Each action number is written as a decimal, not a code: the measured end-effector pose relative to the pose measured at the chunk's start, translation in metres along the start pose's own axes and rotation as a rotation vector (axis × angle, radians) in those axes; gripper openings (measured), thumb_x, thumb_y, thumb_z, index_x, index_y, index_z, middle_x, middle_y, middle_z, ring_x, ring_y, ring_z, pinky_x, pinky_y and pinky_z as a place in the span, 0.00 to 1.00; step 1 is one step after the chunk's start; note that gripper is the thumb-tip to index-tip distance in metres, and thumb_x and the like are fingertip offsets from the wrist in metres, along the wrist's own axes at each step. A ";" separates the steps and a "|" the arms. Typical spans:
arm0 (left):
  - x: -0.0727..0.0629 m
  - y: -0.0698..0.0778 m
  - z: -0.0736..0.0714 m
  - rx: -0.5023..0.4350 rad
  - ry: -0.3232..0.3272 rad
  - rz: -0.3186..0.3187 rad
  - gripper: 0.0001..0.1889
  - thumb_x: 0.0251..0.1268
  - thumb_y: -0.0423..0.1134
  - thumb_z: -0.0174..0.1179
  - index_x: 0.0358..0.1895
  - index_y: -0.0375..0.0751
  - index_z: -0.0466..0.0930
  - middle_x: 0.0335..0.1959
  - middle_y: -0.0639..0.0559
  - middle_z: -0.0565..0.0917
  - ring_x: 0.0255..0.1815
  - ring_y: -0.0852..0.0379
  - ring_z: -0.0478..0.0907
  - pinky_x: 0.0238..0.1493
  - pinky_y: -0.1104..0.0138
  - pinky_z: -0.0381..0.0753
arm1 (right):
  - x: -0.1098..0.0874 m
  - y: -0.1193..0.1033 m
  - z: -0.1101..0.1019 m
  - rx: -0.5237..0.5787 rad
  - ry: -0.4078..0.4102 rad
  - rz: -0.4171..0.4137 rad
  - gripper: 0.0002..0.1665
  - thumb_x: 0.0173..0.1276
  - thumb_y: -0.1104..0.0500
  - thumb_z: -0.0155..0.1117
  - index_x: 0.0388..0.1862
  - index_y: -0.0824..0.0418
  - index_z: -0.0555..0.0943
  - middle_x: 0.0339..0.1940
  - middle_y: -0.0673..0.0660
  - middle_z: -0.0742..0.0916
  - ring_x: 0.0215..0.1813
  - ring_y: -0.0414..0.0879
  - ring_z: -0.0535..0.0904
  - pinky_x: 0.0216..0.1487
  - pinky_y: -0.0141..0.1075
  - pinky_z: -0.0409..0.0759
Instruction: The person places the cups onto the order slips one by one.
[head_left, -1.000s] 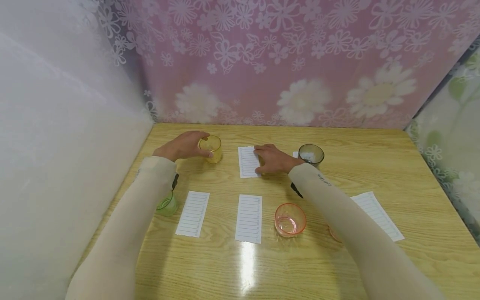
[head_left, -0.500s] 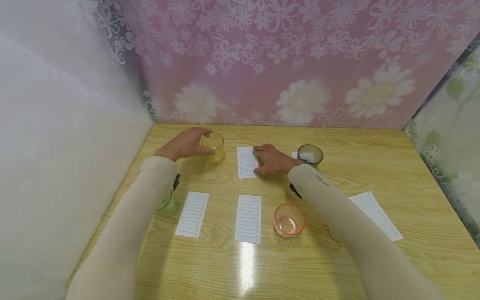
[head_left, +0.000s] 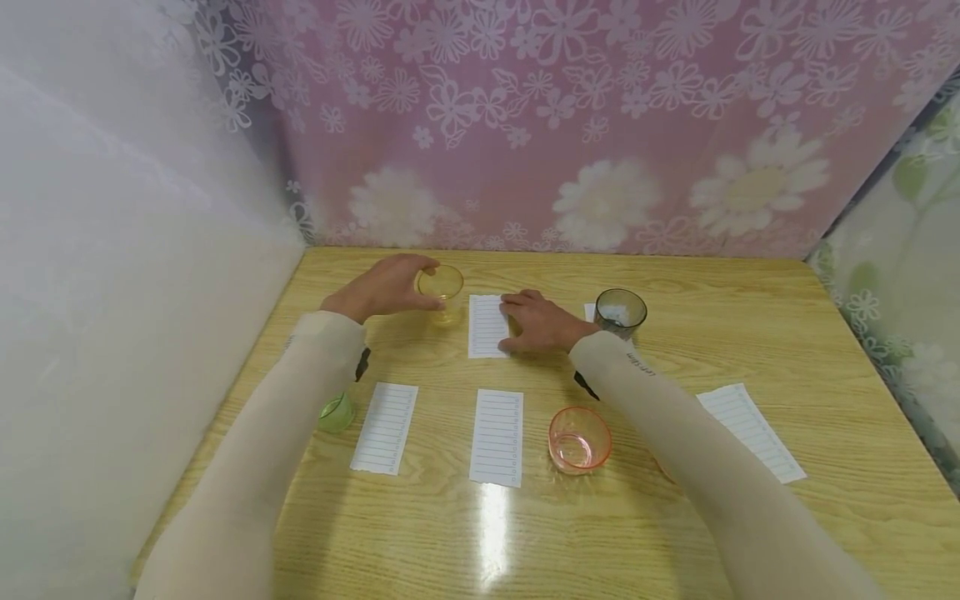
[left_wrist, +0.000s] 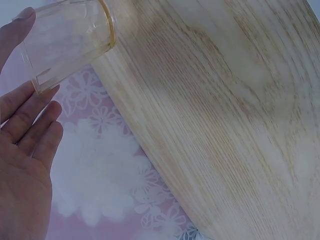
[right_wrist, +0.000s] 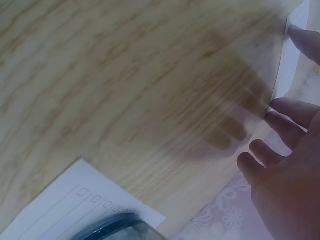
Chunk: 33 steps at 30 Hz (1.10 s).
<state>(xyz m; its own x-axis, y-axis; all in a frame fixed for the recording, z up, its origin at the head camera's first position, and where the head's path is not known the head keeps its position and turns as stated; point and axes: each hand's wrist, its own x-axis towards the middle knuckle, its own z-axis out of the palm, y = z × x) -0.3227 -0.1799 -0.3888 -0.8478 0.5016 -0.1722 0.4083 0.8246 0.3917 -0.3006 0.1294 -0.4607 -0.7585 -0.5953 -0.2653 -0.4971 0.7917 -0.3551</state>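
Observation:
My left hand (head_left: 390,285) grips a clear yellow cup (head_left: 447,302) between thumb and fingers, near the back of the table. The left wrist view shows the thumb on one side of the yellow cup (left_wrist: 75,42) and the fingertips on the other. Just right of it lies a lined white paper slip (head_left: 484,327). Fingertips and thumb of my right hand (head_left: 542,323) rest spread at that slip's right edge. In the right wrist view, the other fingers of the right hand (right_wrist: 287,175) extend loosely beside the slip (right_wrist: 290,60).
A smoky grey cup (head_left: 621,312) stands on another slip, behind my right wrist. Nearer are lined slips (head_left: 384,429) (head_left: 497,437) (head_left: 752,433), a red cup (head_left: 580,442) and a green cup (head_left: 337,413) partly behind my left sleeve. A reddish rim (head_left: 663,472) shows beside my right sleeve.
My left hand has carried the yellow cup to the right, closer to the slip. My right hand and the slip under its fingers have shifted slightly left.

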 end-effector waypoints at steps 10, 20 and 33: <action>0.007 0.015 0.006 0.004 -0.013 0.041 0.46 0.72 0.60 0.72 0.84 0.40 0.67 0.76 0.43 0.79 0.79 0.41 0.74 0.79 0.44 0.73 | 0.002 -0.004 0.004 -0.052 0.033 0.000 0.52 0.80 0.36 0.66 0.88 0.65 0.62 0.91 0.63 0.61 0.91 0.67 0.50 0.89 0.64 0.55; 0.015 0.030 0.013 -0.001 -0.032 0.098 0.46 0.72 0.60 0.73 0.84 0.40 0.67 0.75 0.43 0.79 0.78 0.42 0.75 0.78 0.44 0.75 | 0.006 -0.008 0.007 -0.073 0.044 0.000 0.55 0.78 0.31 0.65 0.88 0.64 0.63 0.90 0.62 0.63 0.91 0.64 0.53 0.90 0.61 0.56; 0.023 0.038 0.022 0.041 -0.061 0.101 0.46 0.72 0.62 0.71 0.84 0.42 0.66 0.75 0.46 0.80 0.80 0.43 0.73 0.81 0.45 0.72 | 0.004 -0.013 0.007 -0.088 0.064 0.016 0.55 0.77 0.31 0.67 0.87 0.64 0.64 0.90 0.62 0.65 0.90 0.65 0.55 0.89 0.62 0.56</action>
<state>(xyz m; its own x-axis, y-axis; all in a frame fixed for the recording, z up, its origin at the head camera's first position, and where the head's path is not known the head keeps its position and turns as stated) -0.3191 -0.1312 -0.3978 -0.7801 0.5964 -0.1894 0.5049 0.7787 0.3724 -0.2939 0.1161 -0.4632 -0.7908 -0.5744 -0.2114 -0.5174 0.8119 -0.2705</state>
